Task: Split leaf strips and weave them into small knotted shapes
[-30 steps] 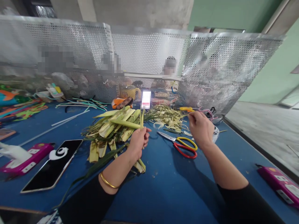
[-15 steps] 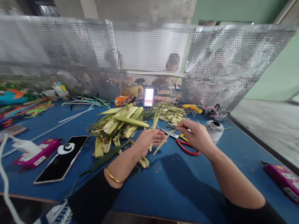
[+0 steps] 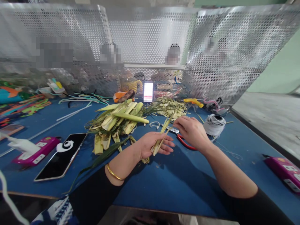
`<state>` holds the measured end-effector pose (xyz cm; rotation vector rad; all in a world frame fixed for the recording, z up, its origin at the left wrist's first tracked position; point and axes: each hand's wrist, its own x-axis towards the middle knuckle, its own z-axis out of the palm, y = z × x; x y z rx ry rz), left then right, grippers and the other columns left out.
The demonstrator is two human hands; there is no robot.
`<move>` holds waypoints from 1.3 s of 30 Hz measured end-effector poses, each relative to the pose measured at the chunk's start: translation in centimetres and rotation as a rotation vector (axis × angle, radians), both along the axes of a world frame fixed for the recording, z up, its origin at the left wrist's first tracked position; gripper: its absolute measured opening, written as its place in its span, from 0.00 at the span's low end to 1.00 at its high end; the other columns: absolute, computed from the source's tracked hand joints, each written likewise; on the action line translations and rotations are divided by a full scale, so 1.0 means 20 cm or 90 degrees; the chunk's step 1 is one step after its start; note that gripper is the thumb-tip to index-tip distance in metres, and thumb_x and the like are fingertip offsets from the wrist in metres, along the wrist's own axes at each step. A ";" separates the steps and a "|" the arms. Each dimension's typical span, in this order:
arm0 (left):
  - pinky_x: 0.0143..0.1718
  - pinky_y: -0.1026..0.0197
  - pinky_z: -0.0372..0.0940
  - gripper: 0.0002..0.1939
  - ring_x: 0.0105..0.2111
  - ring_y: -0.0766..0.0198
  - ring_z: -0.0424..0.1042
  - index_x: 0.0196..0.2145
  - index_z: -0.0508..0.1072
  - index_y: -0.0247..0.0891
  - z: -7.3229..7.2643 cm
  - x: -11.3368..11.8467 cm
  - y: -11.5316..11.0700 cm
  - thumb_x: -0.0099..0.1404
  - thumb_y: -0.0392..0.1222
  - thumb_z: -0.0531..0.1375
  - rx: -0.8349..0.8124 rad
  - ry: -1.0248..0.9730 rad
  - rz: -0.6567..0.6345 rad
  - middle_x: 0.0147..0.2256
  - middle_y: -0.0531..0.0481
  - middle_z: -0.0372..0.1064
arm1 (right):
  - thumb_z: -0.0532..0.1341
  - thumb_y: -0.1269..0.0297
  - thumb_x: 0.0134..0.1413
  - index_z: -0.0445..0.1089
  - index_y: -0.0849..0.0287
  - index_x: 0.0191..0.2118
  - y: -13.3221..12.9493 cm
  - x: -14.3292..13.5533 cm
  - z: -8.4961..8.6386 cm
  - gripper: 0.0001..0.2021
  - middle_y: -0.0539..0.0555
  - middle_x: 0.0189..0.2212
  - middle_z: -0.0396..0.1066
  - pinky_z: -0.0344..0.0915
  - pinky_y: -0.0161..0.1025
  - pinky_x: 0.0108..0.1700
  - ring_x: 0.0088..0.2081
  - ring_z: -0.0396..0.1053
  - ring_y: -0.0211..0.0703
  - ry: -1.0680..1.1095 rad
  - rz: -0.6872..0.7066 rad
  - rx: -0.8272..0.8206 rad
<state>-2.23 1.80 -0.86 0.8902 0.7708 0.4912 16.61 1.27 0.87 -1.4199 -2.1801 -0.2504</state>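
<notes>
Just to the left of the scissors [image 3: 172,129], leaf strips [image 3: 158,144] are held across the palm of the left hand [image 3: 151,143], their long axis slanted away and rightward, while one strip's end appears pinched by the right hand [image 3: 192,129].

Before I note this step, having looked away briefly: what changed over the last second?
The right hand moved left over the scissors, bringing a strip to the left hand, which moved right from the husk pile and uncurled its fingers. Scissors, husk pile and black phone stayed put.
</notes>
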 end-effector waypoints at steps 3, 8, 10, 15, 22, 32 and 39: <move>0.26 0.64 0.67 0.11 0.23 0.67 0.71 0.33 0.72 0.30 -0.01 0.00 0.01 0.66 0.41 0.54 0.005 0.017 0.005 0.27 0.46 0.72 | 0.53 0.68 0.61 0.67 0.58 0.31 0.01 -0.01 -0.02 0.09 0.51 0.30 0.73 0.53 0.37 0.36 0.32 0.68 0.41 -0.010 0.017 -0.001; 0.13 0.72 0.40 0.10 0.13 0.77 0.46 0.29 0.68 0.33 -0.02 -0.01 0.02 0.67 0.40 0.53 0.004 0.027 -0.003 0.17 0.59 0.53 | 0.55 0.67 0.59 0.68 0.57 0.30 0.01 -0.01 -0.02 0.08 0.51 0.29 0.73 0.54 0.37 0.36 0.31 0.67 0.40 0.049 0.030 -0.018; 0.14 0.71 0.34 0.11 0.13 0.77 0.39 0.27 0.65 0.35 -0.01 -0.01 0.02 0.66 0.40 0.53 0.006 0.026 -0.003 0.16 0.62 0.44 | 0.56 0.65 0.58 0.68 0.57 0.29 0.02 0.02 -0.02 0.08 0.51 0.28 0.73 0.56 0.36 0.34 0.30 0.67 0.40 0.127 0.022 -0.033; 0.16 0.71 0.34 0.12 0.14 0.77 0.39 0.25 0.61 0.36 0.02 0.00 0.00 0.66 0.41 0.52 0.054 0.063 0.051 0.17 0.62 0.43 | 0.58 0.61 0.52 0.69 0.58 0.28 0.08 0.11 -0.03 0.07 0.49 0.22 0.69 0.57 0.36 0.29 0.25 0.65 0.39 0.406 -0.160 0.033; 0.16 0.69 0.35 0.10 0.14 0.76 0.39 0.27 0.60 0.38 0.01 0.01 -0.01 0.66 0.42 0.50 0.110 0.047 0.154 0.18 0.62 0.44 | 0.66 0.58 0.38 0.70 0.60 0.29 0.11 0.07 -0.06 0.13 0.47 0.18 0.65 0.58 0.36 0.24 0.19 0.60 0.34 0.871 -0.130 -0.202; 0.16 0.69 0.37 0.14 0.14 0.75 0.40 0.26 0.61 0.38 -0.01 0.02 -0.04 0.64 0.49 0.53 0.173 0.149 -0.010 0.16 0.63 0.44 | 0.70 0.53 0.38 0.72 0.62 0.29 -0.01 -0.18 -0.12 0.17 0.43 0.13 0.59 0.46 0.32 0.20 0.16 0.50 0.28 0.848 0.113 -0.505; 0.15 0.68 0.36 0.15 0.14 0.74 0.39 0.25 0.62 0.37 0.03 0.00 -0.04 0.66 0.46 0.49 0.194 0.170 0.000 0.15 0.62 0.43 | 0.69 0.53 0.36 0.64 0.59 0.22 0.11 -0.07 -0.13 0.17 0.43 0.13 0.53 0.49 0.32 0.18 0.15 0.50 0.30 0.902 0.050 -0.405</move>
